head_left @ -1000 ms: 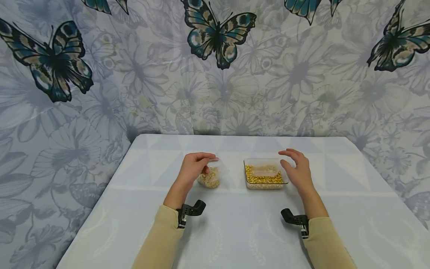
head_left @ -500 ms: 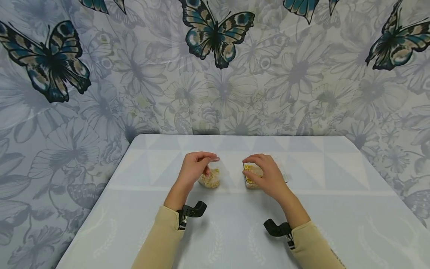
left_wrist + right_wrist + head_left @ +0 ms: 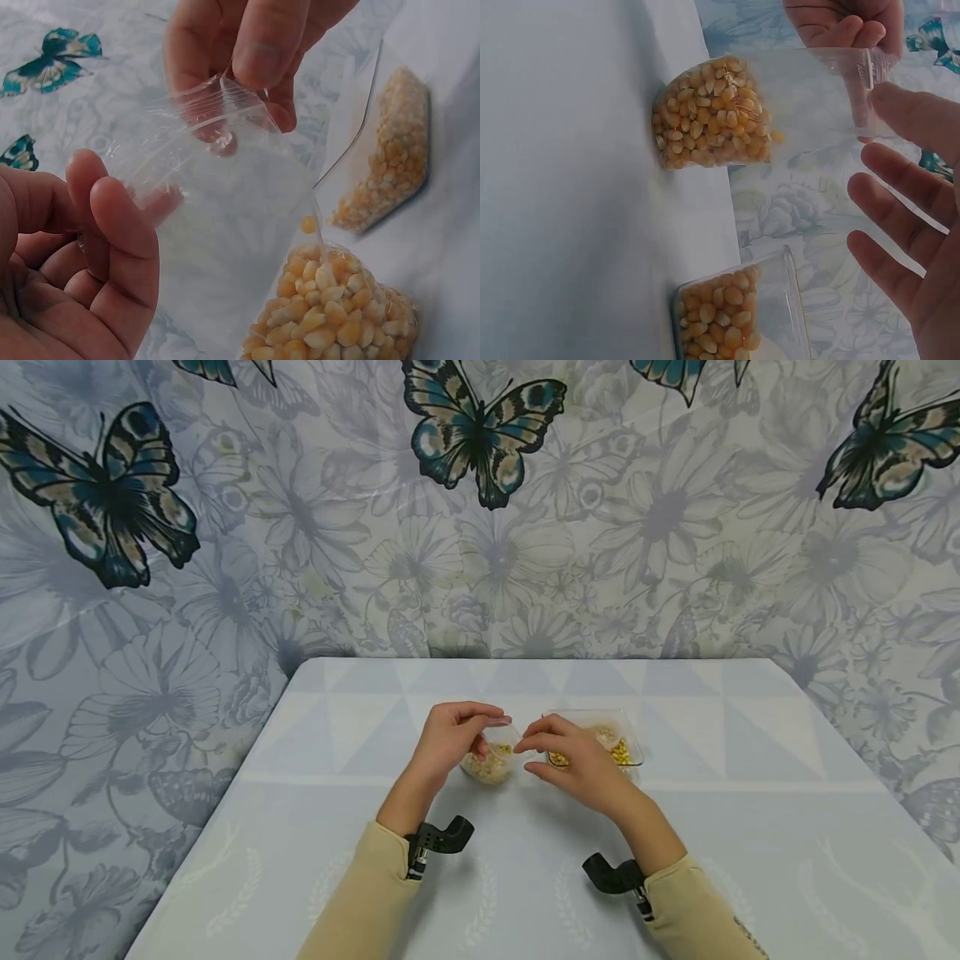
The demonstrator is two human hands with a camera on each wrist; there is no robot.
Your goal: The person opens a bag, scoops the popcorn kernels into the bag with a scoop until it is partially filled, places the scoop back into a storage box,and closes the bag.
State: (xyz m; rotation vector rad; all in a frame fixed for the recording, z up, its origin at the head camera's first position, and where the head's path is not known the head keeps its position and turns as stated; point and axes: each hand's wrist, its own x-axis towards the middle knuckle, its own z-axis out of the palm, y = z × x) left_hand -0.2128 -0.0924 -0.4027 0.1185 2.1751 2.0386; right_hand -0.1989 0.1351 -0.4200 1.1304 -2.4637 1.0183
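A clear zip bag [image 3: 330, 307], its lower part full of corn kernels, stands upright on the table. My left hand [image 3: 452, 731] pinches one side of its top near the zip strip. On the other side my right hand [image 3: 573, 756] has its thumb and a finger at the bag's upper edge, while its other fingers [image 3: 892, 266] spread apart. One kernel [image 3: 308, 224] sits above the pile inside the bag. Just right of the bag, a clear rectangular container [image 3: 636, 750] holds more kernels; in the head view my right hand covers part of it.
A white patterned table [image 3: 510, 877] lies under everything, its far edge against a wall covering [image 3: 660, 568] with butterflies and flowers. Black camera mounts are strapped to both wrists, the left mount [image 3: 446, 837] and the right mount [image 3: 611, 874].
My right hand has moved left, from the container's right side across it to the bag's top. My left hand and the bag have shifted slightly right. The container stays in place.
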